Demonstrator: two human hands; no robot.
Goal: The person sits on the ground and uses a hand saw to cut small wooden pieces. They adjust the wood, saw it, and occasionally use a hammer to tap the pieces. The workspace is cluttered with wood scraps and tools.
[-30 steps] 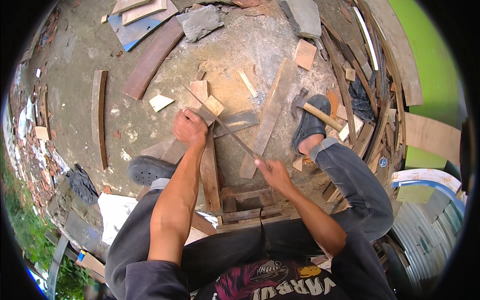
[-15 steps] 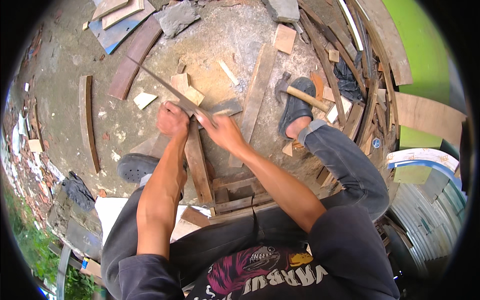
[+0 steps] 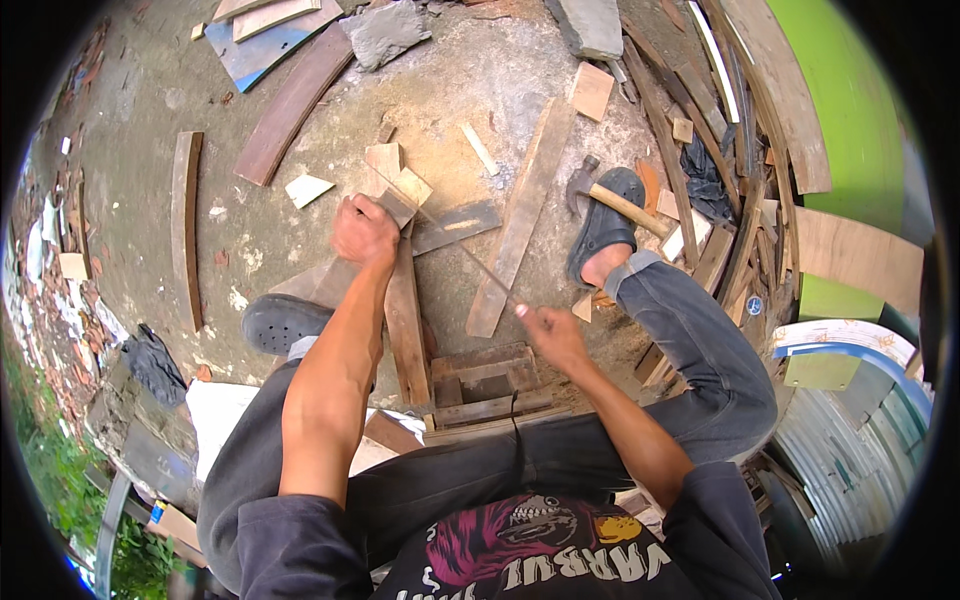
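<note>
My right hand (image 3: 553,336) is closed round the near end of a handsaw; its handle is hidden in my fingers. The thin saw blade (image 3: 480,262), seen nearly edge-on, slants away to the upper left, reaching a small wooden block (image 3: 397,207). My left hand (image 3: 364,231) is closed on that block and holds it over the far end of a brown plank (image 3: 405,320). Just beyond lie pale wood offcuts (image 3: 412,186), and a grey board (image 3: 458,227) sits beside the block. Sawdust covers the ground there.
A claw hammer (image 3: 628,210) rests across my right shoe (image 3: 606,232). A long plank (image 3: 520,220) lies between my feet. Stacked timber (image 3: 745,150) lines the right side, near corrugated metal sheets (image 3: 845,450). Concrete lumps (image 3: 385,35) and a dark red board (image 3: 293,105) lie farther off.
My right hand has drawn the saw back toward my body and to the right. The left hand keeps its grip on the block. The whole view has shifted slightly.
</note>
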